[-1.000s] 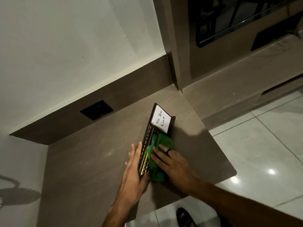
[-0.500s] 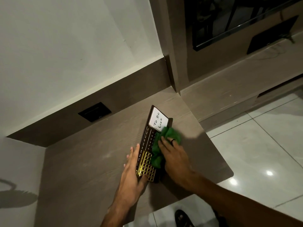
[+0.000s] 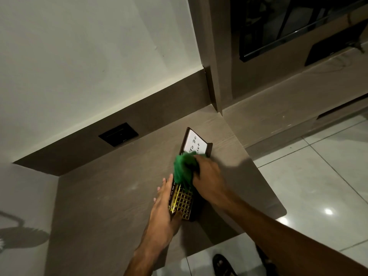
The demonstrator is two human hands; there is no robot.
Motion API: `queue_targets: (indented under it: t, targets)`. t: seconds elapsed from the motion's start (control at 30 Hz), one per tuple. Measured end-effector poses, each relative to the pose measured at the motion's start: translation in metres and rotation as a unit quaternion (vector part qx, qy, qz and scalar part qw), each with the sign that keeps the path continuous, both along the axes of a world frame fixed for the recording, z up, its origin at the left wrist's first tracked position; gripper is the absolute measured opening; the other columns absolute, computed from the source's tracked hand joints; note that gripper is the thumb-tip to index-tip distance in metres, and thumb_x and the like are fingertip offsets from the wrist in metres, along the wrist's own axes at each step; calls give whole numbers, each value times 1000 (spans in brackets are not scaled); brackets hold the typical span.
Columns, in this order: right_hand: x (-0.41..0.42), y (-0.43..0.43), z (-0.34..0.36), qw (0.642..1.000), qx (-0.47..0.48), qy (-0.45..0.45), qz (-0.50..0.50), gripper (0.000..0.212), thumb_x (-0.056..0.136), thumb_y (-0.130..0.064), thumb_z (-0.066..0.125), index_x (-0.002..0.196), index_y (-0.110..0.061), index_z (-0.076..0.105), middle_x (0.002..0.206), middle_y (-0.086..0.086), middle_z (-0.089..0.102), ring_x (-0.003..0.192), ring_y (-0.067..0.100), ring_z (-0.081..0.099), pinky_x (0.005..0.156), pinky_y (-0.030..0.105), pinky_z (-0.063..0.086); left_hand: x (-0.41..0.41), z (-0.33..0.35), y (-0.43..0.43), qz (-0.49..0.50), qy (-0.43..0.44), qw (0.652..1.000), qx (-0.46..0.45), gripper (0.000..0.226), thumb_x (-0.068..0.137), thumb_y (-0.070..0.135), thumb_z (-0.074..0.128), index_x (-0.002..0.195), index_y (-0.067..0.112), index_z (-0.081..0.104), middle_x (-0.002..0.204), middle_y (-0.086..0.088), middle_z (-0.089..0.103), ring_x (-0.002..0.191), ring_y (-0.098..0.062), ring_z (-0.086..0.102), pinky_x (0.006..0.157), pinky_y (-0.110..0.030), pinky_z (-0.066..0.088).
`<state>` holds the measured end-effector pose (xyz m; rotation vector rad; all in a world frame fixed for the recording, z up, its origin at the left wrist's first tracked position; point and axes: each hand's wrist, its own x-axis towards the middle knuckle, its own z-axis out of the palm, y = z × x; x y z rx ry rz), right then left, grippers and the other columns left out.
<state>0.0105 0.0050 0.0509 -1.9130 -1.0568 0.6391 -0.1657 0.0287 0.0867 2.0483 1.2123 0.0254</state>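
A dark brown desk calendar board (image 3: 184, 205) with a gold grid and a white "To Do List" panel (image 3: 194, 145) lies on the wooden desk top (image 3: 111, 196). My left hand (image 3: 163, 210) lies along the board's left edge with straight fingers, steadying it. A bunched green cloth (image 3: 184, 170) sits under my right hand (image 3: 207, 180), whose fingers curl over the cloth and press it on the board just below the white panel. The board's middle is hidden by the cloth.
A black socket plate (image 3: 118, 134) sits in the brown back panel behind the desk. The desk's right edge (image 3: 278, 204) drops to a glossy tiled floor (image 3: 322, 176). A low wooden shelf (image 3: 288, 108) and a dark screen (image 3: 288, 26) stand at the back right. A sandalled foot (image 3: 223, 263) shows below.
My right hand has slid the green cloth up the board from the gold grid toward the white panel, uncovering the grid. My left hand has stayed on the board's left edge.
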Motion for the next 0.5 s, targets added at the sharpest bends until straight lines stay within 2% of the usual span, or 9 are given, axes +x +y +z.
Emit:
queue_targets:
  t: [0.07, 0.13, 0.2, 0.3, 0.37, 0.4, 0.5]
  targets:
    - [-4, 18, 22, 997, 75, 5, 15, 43, 88, -8, 55, 131, -13, 53, 128, 9, 60, 122, 23, 51, 109, 36, 38, 0, -1, 0, -8, -10, 1000, 9, 106, 84, -4, 65, 149, 46, -2, 166, 5, 10, 154, -23, 5, 125, -58, 9]
    - [-5, 29, 41, 989, 145, -2, 30, 45, 87, -5, 53, 132, -11, 52, 128, 9, 60, 121, 20, 49, 108, 26, 32, 1, -1, 0, -12, -19, 1000, 19, 102, 84, -1, 66, 146, 51, 4, 162, 10, 18, 154, -22, 12, 125, -56, 12]
    - [4, 31, 49, 981, 185, -31, 49, 49, 83, 0, 56, 131, -9, 52, 129, 10, 60, 119, 20, 47, 105, 21, 28, 2, 0, -1, -11, -7, 1000, 18, 107, 85, -2, 66, 143, 53, -5, 163, 11, 9, 153, -17, 2, 126, -54, 7]
    - [19, 14, 34, 953, 173, -154, 197, 58, 73, 8, 65, 130, -3, 57, 138, 14, 56, 126, 33, 46, 110, 40, 34, 2, -1, 0, -2, -13, 1000, 17, 102, 86, -1, 65, 149, 44, 0, 165, 5, 9, 153, -21, 4, 126, -51, 10]
    - [36, 8, 20, 934, 135, -203, 261, 62, 72, 10, 65, 131, -9, 59, 145, 12, 50, 133, 36, 41, 110, 44, 33, 2, -1, 0, -6, -15, 1000, 12, 100, 86, -3, 65, 153, 39, 4, 167, 1, 11, 154, -23, 4, 126, -53, 11]
    - [49, 14, 17, 943, 121, -197, 238, 61, 76, 10, 63, 132, -13, 58, 148, 11, 46, 137, 34, 36, 112, 43, 30, 1, -1, 0, -10, -15, 1000, 7, 104, 85, -5, 64, 154, 42, 2, 167, 3, 8, 154, -21, 1, 126, -55, 8]
    - [89, 50, 18, 983, 71, -145, 89, 67, 81, 12, 55, 141, -16, 49, 153, 8, 39, 142, 27, 26, 118, 45, 22, 2, 1, 0, -16, -11, 1000, -1, 108, 85, -6, 63, 152, 47, -4, 167, 8, 3, 153, -17, -3, 124, -60, 4]
